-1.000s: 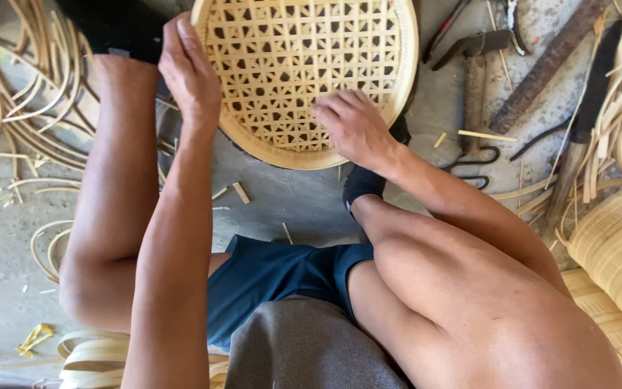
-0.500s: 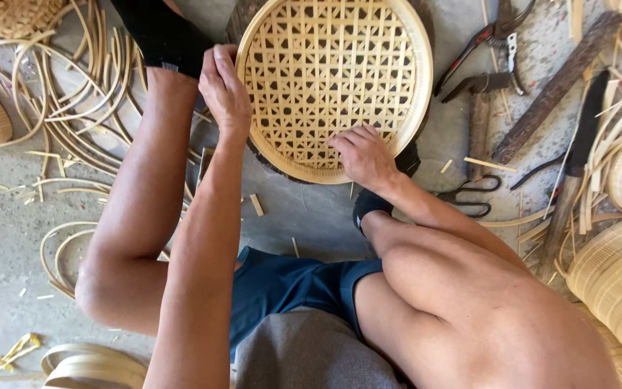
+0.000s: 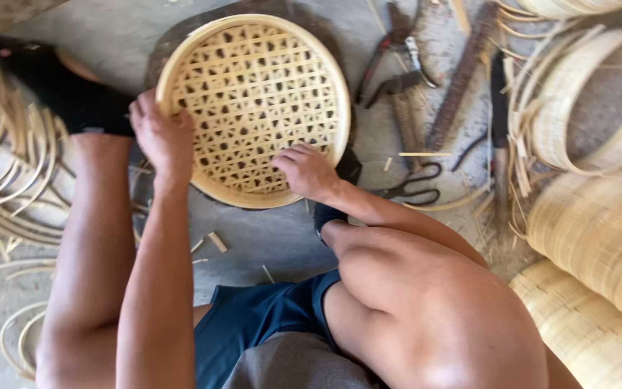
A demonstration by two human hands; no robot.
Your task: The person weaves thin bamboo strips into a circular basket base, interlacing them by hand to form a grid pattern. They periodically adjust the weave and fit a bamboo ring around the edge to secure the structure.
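Round woven bamboo tray [image 3: 253, 108] lies flat on the concrete floor [image 3: 268, 238] in front of the seated person, between the knees, resting on a dark round base whose edge shows around it. Lattice bottom looks fully woven: open hexagon-type mesh fills the whole circle, no visible gaps. Rim hoop is in place all round and looks closed; whether it is bound or pinned can't be told from here.

Left hand [image 3: 160, 137] grips the tray's left rim, fingers curled over the edge, thumb outside, holding it steady. Right hand [image 3: 307, 171] rests on the lower right of the mesh near the rim, fingers loosely bent, pressing down on the weave; no tool or strip seen in it.

Judgement: weaving done, work seems at the seating or trimming stage of the mesh inside the hoop. Left to do, probably: fixing the rim, trimming ends.

Around: black scissors [image 3: 415, 184] on the floor just right of the tray, untouched; pliers [image 3: 397, 50] further up. Loose bamboo strips [image 3: 8, 180] piled at left, bamboo hoops [image 3: 599, 94] and finished woven pieces [image 3: 599, 230] at right. Short offcuts scattered below the tray.
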